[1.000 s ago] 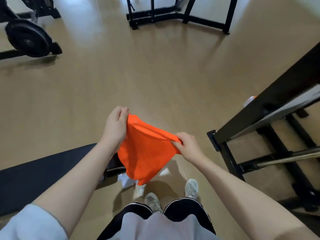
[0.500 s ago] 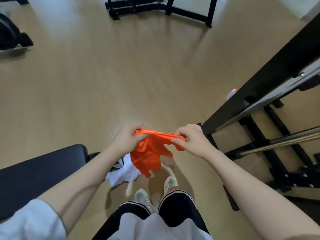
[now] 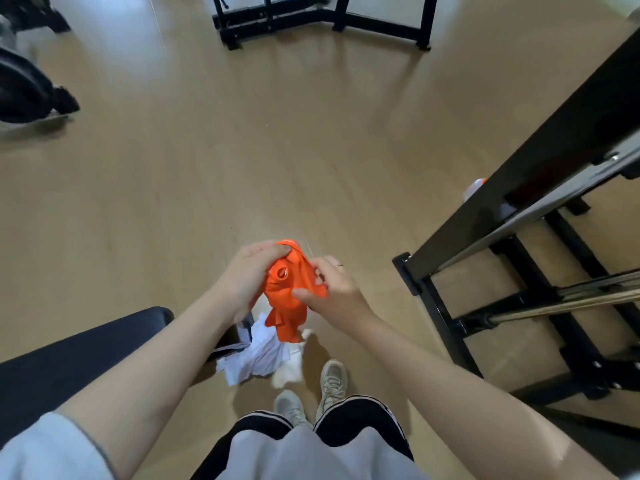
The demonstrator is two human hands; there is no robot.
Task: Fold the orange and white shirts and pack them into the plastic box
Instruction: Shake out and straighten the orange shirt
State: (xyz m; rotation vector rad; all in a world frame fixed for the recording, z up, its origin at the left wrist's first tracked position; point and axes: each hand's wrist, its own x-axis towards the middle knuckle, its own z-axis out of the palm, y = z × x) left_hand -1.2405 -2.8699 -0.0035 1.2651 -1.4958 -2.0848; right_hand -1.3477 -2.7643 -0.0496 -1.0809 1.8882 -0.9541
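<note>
The orange shirt [image 3: 286,292] is bunched into a small bundle in the air in front of me, its tail hanging down. My left hand [image 3: 247,277] grips its left side with the fingers curled over the top. My right hand [image 3: 334,291] pinches the right side, thumb on the cloth. Below the bundle the white shirt [image 3: 258,358] lies crumpled on the floor beside the end of the bench. The plastic box is not in view.
A black padded bench [image 3: 69,372] runs along the lower left. A black steel rack with a bar [image 3: 540,237] stands at the right. More black gym frames [image 3: 322,19] stand far ahead, a weight machine [image 3: 24,88] at far left. My shoes [image 3: 311,393] stand on tan floor.
My hands have come together, gathering the spread orange shirt into a tight bundle. The view has shifted slightly.
</note>
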